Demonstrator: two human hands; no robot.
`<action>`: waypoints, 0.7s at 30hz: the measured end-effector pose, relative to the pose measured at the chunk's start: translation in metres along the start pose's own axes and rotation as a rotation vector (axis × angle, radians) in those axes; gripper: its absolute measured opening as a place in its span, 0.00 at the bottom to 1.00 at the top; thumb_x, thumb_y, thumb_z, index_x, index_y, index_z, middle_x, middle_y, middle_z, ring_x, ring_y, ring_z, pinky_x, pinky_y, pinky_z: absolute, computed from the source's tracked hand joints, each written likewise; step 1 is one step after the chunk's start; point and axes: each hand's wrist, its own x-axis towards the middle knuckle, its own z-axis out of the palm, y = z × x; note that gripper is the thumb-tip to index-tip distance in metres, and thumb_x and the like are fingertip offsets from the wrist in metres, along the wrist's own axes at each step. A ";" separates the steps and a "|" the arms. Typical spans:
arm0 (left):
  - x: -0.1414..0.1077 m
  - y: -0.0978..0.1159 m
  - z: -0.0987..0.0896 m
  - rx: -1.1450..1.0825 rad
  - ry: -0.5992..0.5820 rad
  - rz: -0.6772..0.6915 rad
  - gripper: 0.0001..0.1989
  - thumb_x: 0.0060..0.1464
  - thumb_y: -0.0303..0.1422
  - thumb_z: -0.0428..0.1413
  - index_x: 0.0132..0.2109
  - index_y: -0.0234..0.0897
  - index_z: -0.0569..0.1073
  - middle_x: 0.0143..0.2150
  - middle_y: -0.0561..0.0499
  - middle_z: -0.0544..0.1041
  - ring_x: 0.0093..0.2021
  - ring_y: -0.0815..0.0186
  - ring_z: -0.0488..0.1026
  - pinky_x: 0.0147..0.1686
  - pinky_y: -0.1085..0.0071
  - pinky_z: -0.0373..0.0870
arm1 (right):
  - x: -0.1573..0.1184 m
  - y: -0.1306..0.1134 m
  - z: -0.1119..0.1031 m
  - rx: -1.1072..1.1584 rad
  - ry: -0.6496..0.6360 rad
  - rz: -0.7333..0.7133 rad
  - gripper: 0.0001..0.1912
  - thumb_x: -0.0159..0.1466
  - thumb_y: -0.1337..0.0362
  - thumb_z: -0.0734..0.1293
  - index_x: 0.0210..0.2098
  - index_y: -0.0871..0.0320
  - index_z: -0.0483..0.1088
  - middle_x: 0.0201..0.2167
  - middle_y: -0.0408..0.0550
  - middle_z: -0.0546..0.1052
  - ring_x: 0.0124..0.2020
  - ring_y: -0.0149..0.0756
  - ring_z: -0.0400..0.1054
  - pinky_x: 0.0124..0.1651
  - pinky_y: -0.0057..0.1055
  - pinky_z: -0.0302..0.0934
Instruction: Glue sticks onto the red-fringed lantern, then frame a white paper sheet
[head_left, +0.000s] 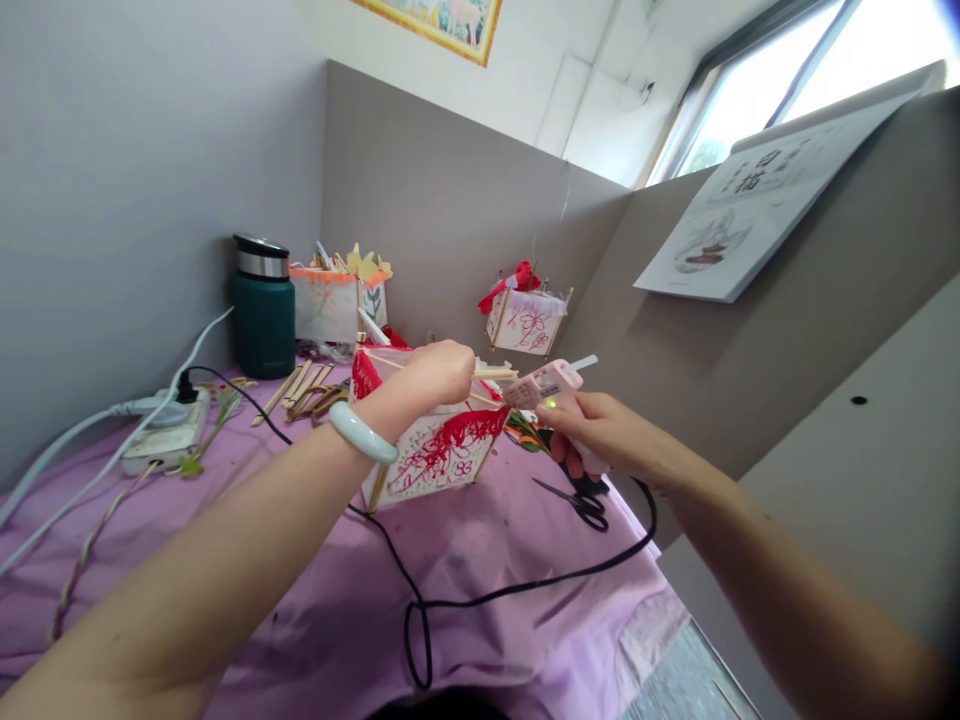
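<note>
The lantern box [442, 450], white with red trim, stands on the tabletop [495, 560]; its inside is mostly hidden. Left hand [442, 373] closes on pale sticks [495, 374] above it; right hand [589, 425] grips the pink glue gun [551, 385].

Bright daylight from the window [750, 110] at upper right, panes blown out to white; soft shadow beneath the hanging calendar [750, 190]; wide-angle bending toward the edges; right forearm [810, 580] blurred; corners darkened at right.
</note>
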 end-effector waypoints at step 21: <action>-0.006 0.002 -0.006 -0.033 -0.062 -0.002 0.14 0.47 0.33 0.53 0.40 0.33 0.78 0.32 0.38 0.78 0.31 0.58 0.75 0.28 0.70 0.65 | 0.000 -0.001 -0.001 0.014 -0.038 -0.017 0.22 0.61 0.46 0.61 0.24 0.59 0.66 0.15 0.45 0.71 0.16 0.27 0.63 0.18 0.23 0.54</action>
